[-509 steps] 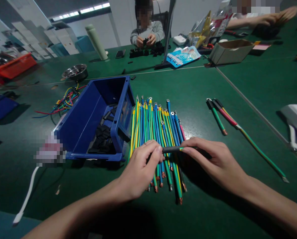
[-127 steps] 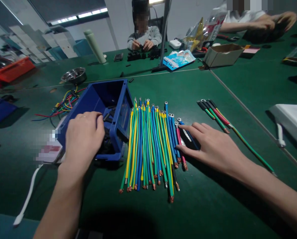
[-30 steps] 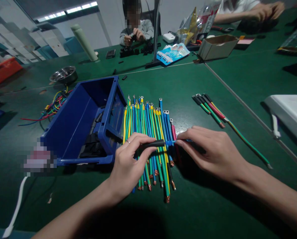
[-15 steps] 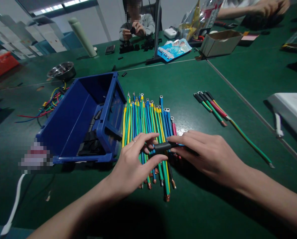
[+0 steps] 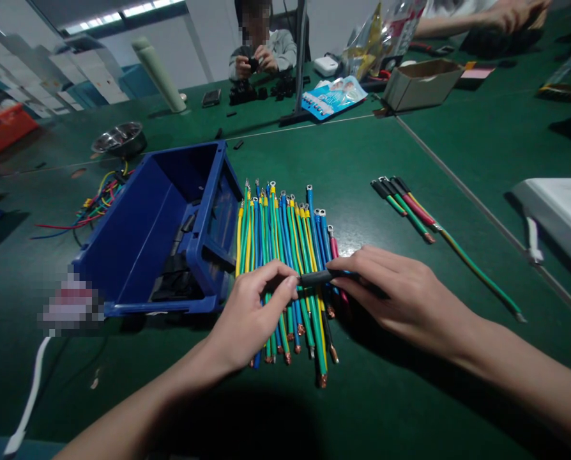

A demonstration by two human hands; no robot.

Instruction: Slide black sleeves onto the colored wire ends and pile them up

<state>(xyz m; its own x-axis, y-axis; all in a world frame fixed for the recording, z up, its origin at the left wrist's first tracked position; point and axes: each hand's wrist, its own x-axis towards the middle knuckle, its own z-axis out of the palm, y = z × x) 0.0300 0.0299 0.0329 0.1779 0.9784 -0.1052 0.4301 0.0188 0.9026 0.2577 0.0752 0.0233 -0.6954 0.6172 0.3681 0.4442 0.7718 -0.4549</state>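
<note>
Black tube [image 5: 314, 278] is up in the air between the two hands, lying roughly sideways, just above the wires. Left hand [image 5: 254, 306] has thumb and forefinger pinched on the tube's left end, barely any gap beyond the tube itself. Right hand [image 5: 395, 275] is clamped on the other end, thumb below and fingers on top, so that end is pretty much covered and you can't tell what's under the fingers. So yeah, both grips are closed, neither one is spread.

Right underneath is a row of wires [image 5: 285, 236] in green, yellow, blue and a bit of red, bare copper ends toward the wearer, mostly metal ring tips at the far side. Left of those sits a blue bin [image 5: 122, 249] with black pieces [image 5: 175, 271] heaped in its near right corner. Over on the right, well apart from the row, there's a little group of short cables [image 5: 414, 211] with black-covered ends.

Further back: a metal bowl [image 5: 120, 138], a cardboard box [image 5: 424, 84], a blue packet [image 5: 336, 97], then a person [image 5: 283, 51] across the table [image 5: 386, 396] holding something dark.
</note>
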